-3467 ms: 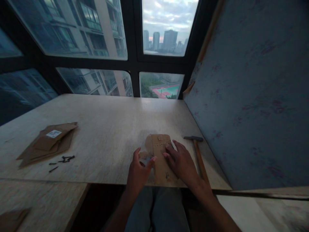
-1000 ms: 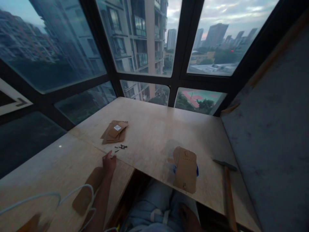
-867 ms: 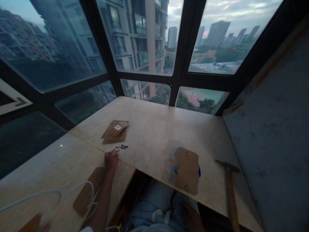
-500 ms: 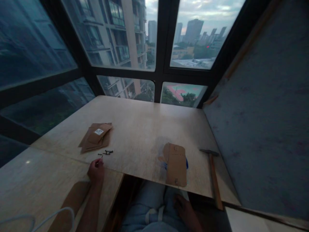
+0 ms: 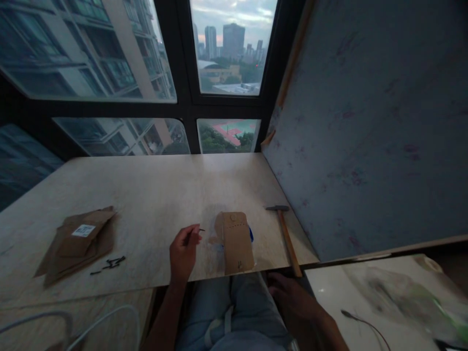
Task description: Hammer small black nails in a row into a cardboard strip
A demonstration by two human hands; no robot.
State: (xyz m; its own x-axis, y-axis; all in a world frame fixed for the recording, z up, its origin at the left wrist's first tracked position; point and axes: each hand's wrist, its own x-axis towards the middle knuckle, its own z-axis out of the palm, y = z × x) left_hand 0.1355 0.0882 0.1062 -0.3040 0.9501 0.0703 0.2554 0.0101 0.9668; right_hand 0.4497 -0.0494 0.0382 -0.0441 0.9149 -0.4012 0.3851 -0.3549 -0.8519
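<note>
"What did the head view show in the left hand [image 5: 183,252]?"

"A thin dark fastener [image 5: 202,229], pinched at the fingertips above the tabletop [image 5: 157,185], its free end jutting to their right. It was too small to tell nail from screw."

"And the right hand [image 5: 283,288]?"

"It sat low beside the lap [image 5: 248,295], below and right of the left fingers. Whether its fingers gripped anything could not be told."

"What lay near the pinch?"

"A cardboard piece [image 5: 237,246], just right of those fingertips, with a blue item [image 5: 251,234] showing past its right edge. A hammer [image 5: 288,243] rested farther right; loose dark fasteners [image 5: 114,262] lay well to the left."

"How would they handle?"

"The fastener looked light, stiff and easily dropped, best held mid-shank. The cardboard seemed light and bendable, best taken by its long edges."
</note>
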